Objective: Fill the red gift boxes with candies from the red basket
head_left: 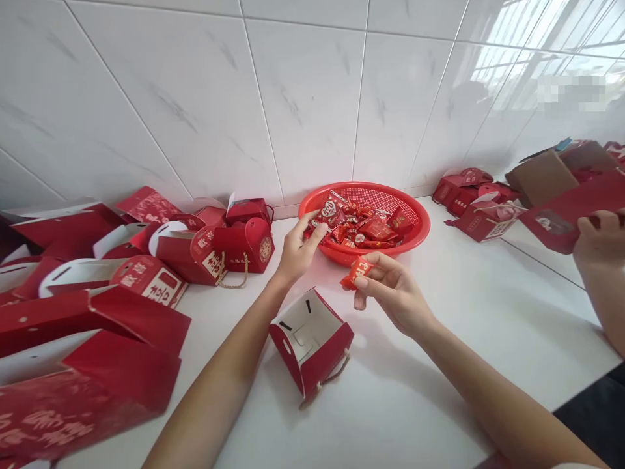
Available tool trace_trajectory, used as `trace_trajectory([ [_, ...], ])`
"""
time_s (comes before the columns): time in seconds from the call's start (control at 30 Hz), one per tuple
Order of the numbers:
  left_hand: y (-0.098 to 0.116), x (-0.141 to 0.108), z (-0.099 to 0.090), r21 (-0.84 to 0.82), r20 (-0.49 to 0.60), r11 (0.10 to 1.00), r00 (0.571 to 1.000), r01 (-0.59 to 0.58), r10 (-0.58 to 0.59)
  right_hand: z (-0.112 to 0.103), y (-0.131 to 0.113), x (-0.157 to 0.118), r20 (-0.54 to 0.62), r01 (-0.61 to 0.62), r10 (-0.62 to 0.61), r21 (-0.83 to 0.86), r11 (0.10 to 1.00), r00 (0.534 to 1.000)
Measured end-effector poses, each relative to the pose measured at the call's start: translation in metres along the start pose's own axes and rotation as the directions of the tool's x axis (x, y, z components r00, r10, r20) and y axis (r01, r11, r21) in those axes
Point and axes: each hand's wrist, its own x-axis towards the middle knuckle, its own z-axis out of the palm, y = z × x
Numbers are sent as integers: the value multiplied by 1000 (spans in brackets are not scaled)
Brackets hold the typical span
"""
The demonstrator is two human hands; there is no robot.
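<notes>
My left hand (299, 251) is at the left rim of a red plastic basket (422, 225), thumb and fingers closed on a red candy packet (329, 208) printed "520". Between the thumb and fingertips of my right hand (398, 296) is a small orange-red wrapped candy (357, 272), held in front of the basket. Several red wrapped candies (378, 229) lie heaped inside the basket. Below my hands stands a red gift box (326, 355), its top open and white inside showing nothing in it. A rope handle (332, 378) hangs from its near side.
Several red gift boxes (244, 244) crowd the left of the white table (390, 404), many with open tops. More red boxes (476, 195) stand at the back right. At far right another person's hand (603, 238) touches a large red box (561, 212). A tiled wall (312, 98) rises behind.
</notes>
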Motion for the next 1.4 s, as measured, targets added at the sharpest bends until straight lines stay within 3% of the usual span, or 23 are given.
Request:
trace_trajectory([
  [0.37,5,1,-1,10,3,1000,1000,-1,1,3,0,-6,-4,82,-82,15,997,997],
  [0.53,7,5,-5,-102,-35,995,999,13,-16,4,-4,-10,-31,147,-148,-23,989,989],
  [0.73,40,-2,-23,-173,-55,985,998,-10,0,3,-8,-15,-34,195,-194,22,981,980],
  [0.93,78,-35,-42,-4,-18,999,999,-34,34,8,-9,-20,7,217,-218,56,975,976],
  [1.07,93,-53,-51,178,131,976,986,-129,106,13,-10,-24,45,193,-198,90,977,979],
  [1.2,105,-65,-45,321,216,930,970,-181,114,16,-10,-25,63,177,-184,103,979,981],
  [1.4,113,-73,-33,364,191,915,975,-176,111,20,-9,-27,45,191,-196,104,976,980],
])
